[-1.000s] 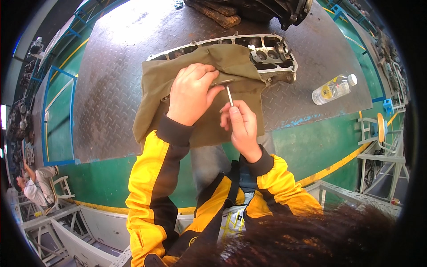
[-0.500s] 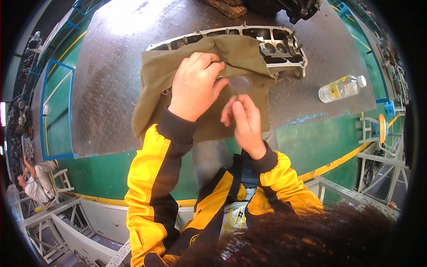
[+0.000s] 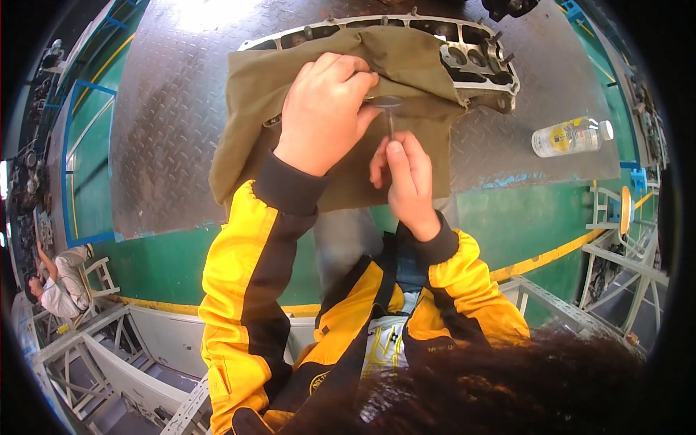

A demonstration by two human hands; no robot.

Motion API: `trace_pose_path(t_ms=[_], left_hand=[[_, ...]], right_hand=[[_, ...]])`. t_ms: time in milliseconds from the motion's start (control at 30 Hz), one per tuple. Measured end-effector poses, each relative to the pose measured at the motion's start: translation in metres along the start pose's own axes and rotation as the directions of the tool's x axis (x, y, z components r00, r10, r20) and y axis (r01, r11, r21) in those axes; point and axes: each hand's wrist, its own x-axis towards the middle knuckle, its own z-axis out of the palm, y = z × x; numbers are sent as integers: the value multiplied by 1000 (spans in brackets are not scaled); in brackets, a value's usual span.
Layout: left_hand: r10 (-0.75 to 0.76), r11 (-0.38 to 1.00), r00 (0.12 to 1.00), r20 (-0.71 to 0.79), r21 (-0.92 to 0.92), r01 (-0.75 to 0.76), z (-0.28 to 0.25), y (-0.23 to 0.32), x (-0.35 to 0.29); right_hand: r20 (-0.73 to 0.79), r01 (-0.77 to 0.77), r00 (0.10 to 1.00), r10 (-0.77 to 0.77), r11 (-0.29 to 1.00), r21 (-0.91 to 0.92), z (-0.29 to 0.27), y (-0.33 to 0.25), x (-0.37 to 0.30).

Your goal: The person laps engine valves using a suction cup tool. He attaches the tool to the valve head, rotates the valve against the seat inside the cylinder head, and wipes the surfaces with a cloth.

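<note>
My right hand [image 3: 410, 177] grips an engine valve [image 3: 391, 125] by its stem, with the flat round head uppermost. Close against the left edge of that head is the thumb of my left hand [image 3: 322, 109]. The left hand's fingers are curled and closed over the cloth; whatever they hold is hidden. An olive-green cloth [image 3: 424, 65] is draped across a metal engine cylinder head [image 3: 493, 93]. The casting's far edge and its right end, with round ports, show beyond the cloth. A small metal part peeks out left of my left wrist.
The cylinder head lies on a dark tread-plate bench top [image 3: 163, 145]. On the right, a clear bottle [image 3: 569, 138] with a yellow label lies on its side. Dark machinery [image 3: 511, 7] stands at the far edge. A seated person [image 3: 61, 286] is far off at left.
The valve has tipped from its round face showing to nearly edge-on, so its stem now shows. The bench scene has shifted slightly upward in view. Both hands keep their holds.
</note>
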Motion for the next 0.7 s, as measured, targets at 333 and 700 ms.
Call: trace_pose_path(t_ms=[333,700], left_hand=[[-15,1000,1000,8,-2,15,1,0,-2],[2,1000,1000,25,15,-3,0,0,2]], right_hand=[[24,181,983,-180,983,-38,-2,-2,-11],[4,60,998,-60,998,7,-3,12,-6]])
